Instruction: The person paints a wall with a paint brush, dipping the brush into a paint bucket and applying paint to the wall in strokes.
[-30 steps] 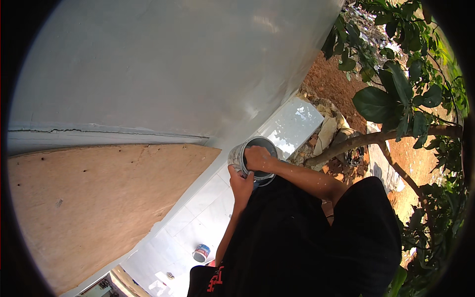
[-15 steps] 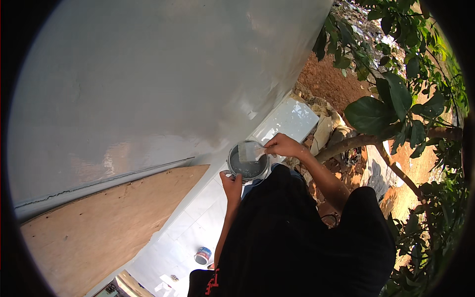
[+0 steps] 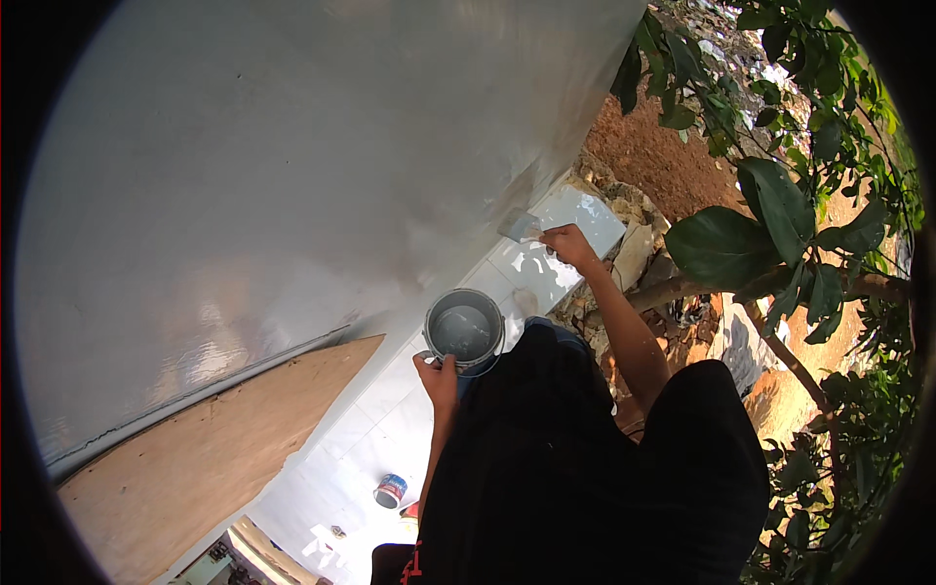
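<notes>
My left hand [image 3: 438,377] grips a grey bucket [image 3: 462,328] by its lower-left rim; grey paint or a similar liquid shows inside, and a thin wire handle hangs at its right. My right hand [image 3: 569,243] is closed on the handle of a wide flat brush [image 3: 519,223] with a grey-coated head. The brush is above and right of the bucket, close to the lower edge of a large glossy grey wall [image 3: 263,185]; I cannot tell whether it touches it. My dark top hides much of what is below.
A plywood board [image 3: 185,458] leans along the wall's lower left. Below runs a white tiled floor [image 3: 380,429] with a small paint can [image 3: 390,491]. At the right, a tree branch [image 3: 790,356] and leaves [image 3: 721,249] hang over rubble and red soil [image 3: 653,146].
My right hand was inside the bucket, then lifted the brush over it, and is now up and right toward the wall's edge. The bucket in my left hand appears slightly lower and left.
</notes>
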{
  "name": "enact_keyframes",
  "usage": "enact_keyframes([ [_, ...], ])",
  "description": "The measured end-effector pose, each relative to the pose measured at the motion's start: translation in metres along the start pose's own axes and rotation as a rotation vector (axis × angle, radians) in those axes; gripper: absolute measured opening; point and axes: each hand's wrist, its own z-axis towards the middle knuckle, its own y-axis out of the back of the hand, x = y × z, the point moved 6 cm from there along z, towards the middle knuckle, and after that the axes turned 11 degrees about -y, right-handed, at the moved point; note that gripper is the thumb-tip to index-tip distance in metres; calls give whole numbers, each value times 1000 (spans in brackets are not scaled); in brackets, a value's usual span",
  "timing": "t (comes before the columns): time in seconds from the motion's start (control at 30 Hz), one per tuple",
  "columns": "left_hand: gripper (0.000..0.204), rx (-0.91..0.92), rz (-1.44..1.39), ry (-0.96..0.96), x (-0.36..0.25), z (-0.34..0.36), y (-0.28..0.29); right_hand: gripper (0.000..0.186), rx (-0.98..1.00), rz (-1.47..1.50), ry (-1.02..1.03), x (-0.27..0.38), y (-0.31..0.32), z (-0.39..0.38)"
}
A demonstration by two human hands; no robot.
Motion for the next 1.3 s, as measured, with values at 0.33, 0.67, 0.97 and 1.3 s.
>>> enact_keyframes([
  [0.33, 34, -68, 86, 23, -9, -11, 26, 26, -107, 139, 95, 18, -14, -8],
  [0.67, 35, -60, 163, 20, -10, -7, 39, 29, -359, -123, 195, 36, -42, 28],
  [0.97, 36, -38, 91, 20, -13, -3, 27, 26, -323, -71, 109, -15, -37, 65],
  [1.3, 36, -30, 98, 44, -20, -8, 31, 23, -182, 141, 241, 76, -15, -69],
])
